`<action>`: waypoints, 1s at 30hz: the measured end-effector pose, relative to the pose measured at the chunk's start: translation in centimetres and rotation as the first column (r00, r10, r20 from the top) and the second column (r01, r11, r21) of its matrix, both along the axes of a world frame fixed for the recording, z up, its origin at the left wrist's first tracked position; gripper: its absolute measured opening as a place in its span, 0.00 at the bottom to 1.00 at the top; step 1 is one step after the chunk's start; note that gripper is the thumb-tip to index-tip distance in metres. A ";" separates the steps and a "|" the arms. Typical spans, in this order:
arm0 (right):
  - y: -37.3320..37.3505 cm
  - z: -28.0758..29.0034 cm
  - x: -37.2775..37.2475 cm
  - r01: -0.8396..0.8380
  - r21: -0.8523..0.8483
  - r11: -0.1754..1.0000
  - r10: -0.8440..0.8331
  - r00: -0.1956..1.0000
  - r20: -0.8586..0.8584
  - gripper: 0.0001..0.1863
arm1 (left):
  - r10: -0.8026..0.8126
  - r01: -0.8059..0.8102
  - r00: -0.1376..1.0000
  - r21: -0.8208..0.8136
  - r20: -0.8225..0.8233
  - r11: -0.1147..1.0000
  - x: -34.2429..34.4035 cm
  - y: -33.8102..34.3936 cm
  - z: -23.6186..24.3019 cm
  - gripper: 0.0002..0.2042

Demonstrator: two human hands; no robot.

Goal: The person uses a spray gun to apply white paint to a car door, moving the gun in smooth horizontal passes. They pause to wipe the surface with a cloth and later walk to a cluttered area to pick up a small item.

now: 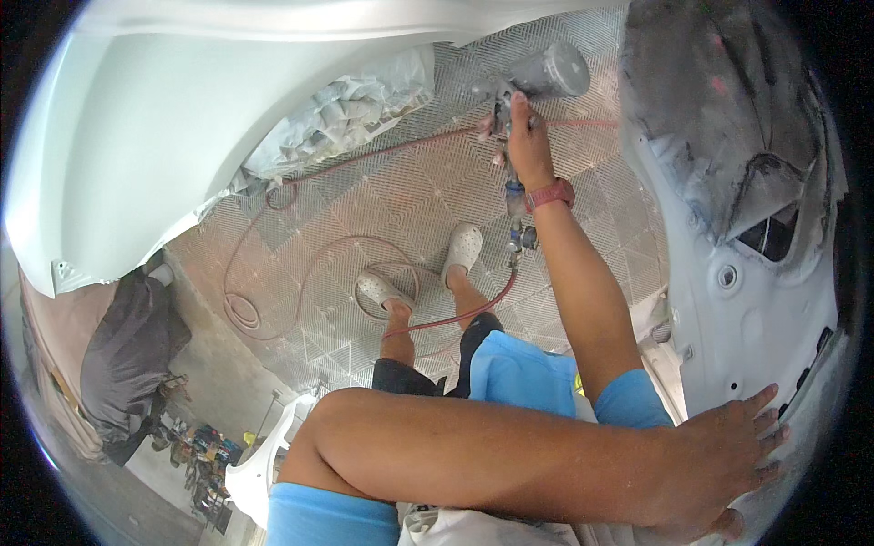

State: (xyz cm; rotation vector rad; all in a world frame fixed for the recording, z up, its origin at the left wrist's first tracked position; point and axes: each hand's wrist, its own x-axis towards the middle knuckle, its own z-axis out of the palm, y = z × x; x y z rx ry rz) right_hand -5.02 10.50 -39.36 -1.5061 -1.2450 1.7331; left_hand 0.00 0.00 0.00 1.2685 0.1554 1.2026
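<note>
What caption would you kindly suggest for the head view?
Right hand gripping a spray gun, left hand spread out beside a white panel.

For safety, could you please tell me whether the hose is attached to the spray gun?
Attached: the red hose joins the fitting below the spray gun.

Floor (364,200): patterned tile, grey and reddish-brown sections. Red hose (452,318) lies across tile in loose loops. Pale perforated clogs (465,246), worn, stand near loops.
</note>
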 end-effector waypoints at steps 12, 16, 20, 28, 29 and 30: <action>-4.3 8.1 -3.4 0.180 0.071 0.981 -0.184 0.981 0.059 0.37 | 0.122 -0.123 0.992 -0.033 -0.015 0.992 0.6 -3.3 2.1 0.43; -9.5 10.9 -4.3 0.002 0.060 0.998 0.005 0.992 -0.124 0.35 | 0.273 -0.275 0.961 -0.072 -0.029 0.959 1.5 -5.9 3.2 0.45; -10.5 13.4 -4.1 0.042 0.068 0.997 -0.026 0.975 -0.222 0.36 | 0.289 -0.288 0.957 -0.105 -0.008 0.952 1.9 -8.3 4.0 0.46; -5.2 10.5 -4.7 0.383 0.368 0.847 -0.410 0.912 -0.003 0.32 | 0.322 -0.319 0.946 -0.092 0.027 0.943 1.9 -9.3 4.1 0.47; -5.3 10.4 -4.7 0.357 0.391 0.848 -0.387 0.922 -0.003 0.31 | 0.328 -0.324 0.944 -0.095 0.031 0.941 2.0 -9.2 4.1 0.48; -5.6 10.3 -4.9 0.332 0.413 0.848 -0.362 0.932 -0.005 0.31 | 0.337 -0.333 0.941 -0.094 0.035 0.938 2.0 -9.3 4.3 0.48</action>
